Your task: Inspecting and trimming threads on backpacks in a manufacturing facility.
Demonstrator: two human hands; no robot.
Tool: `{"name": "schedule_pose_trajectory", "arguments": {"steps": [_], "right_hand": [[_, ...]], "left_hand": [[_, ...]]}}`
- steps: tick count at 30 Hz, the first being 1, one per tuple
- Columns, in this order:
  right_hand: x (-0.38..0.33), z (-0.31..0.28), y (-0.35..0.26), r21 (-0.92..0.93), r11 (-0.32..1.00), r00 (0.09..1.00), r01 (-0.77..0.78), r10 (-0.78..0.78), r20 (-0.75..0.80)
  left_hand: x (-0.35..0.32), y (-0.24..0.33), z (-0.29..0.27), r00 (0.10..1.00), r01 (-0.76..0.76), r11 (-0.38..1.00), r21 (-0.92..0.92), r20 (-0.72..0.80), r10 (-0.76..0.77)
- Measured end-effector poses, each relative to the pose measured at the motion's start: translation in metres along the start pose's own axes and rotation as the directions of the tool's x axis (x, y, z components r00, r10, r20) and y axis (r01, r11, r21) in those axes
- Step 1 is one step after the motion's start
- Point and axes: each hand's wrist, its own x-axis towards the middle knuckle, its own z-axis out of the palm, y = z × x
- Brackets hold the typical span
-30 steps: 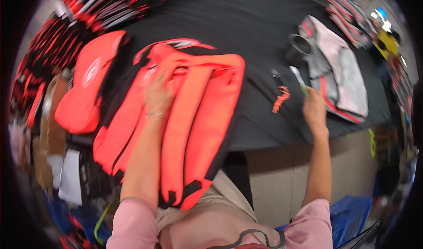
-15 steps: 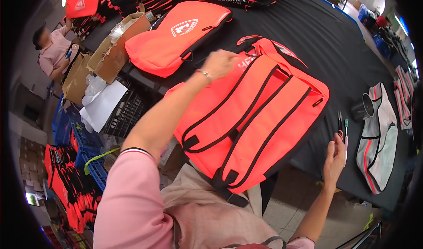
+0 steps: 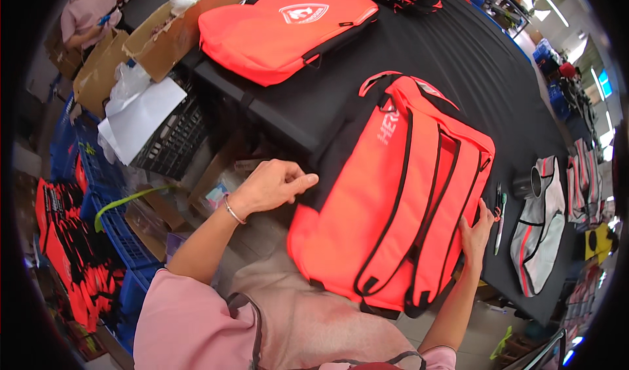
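Note:
A bright coral-red backpack with black trim lies on the black-covered table, its two shoulder straps facing up. Its lower end overhangs the near edge, close to my apron. My right hand grips the right side, thumb on the strap face and fingers around the edge. Just off the backpack's black left side, my left hand hovers with loosely curled fingers and the thumb apart, nothing visible in it. To the right of my right hand lie a toothbrush and a slim dark-tipped tool.
Another coral-red backpack rests farther back, left. A grey fabric piece and dark cup are at right. Left stand cardboard boxes, a black crate under paper, and blue crates. A person works far left.
The backpack has turned more upright and shifted right. My left hand has come down from its top to its left side; my right hand has moved onto its right edge.

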Motion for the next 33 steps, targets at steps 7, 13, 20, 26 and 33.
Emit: {"name": "schedule_pose_trajectory", "arguments": {"steps": [7,13,20,26,33], "right_hand": [[0.006,-0.034,-0.049,-0.122,0.96,0.934,0.252,-0.274,-0.229],[-0.011,0.011,-0.209,0.554,0.821,0.929,0.141,-0.303,0.213],[-0.022,0.087,-0.295,0.385,0.923,0.848,-0.008,-0.198,0.492],[-0.016,0.101,-0.293,0.452,0.884,0.843,-0.114,-0.155,0.515],[-0.012,0.116,-0.256,0.716,0.652,0.761,-0.249,-0.326,0.561]], "left_hand": [[0.026,-0.065,0.081,0.969,-0.239,0.785,-0.572,-0.094,0.227],[0.015,-0.059,0.095,0.94,-0.342,0.679,-0.65,-0.237,0.247],[0.013,-0.047,0.108,0.863,-0.381,0.874,-0.3,-0.456,0.219],[0.008,-0.042,0.098,0.889,-0.335,0.886,-0.319,-0.419,0.185],[0.007,-0.042,0.104,0.87,-0.369,0.88,-0.298,-0.444,0.215]]}}
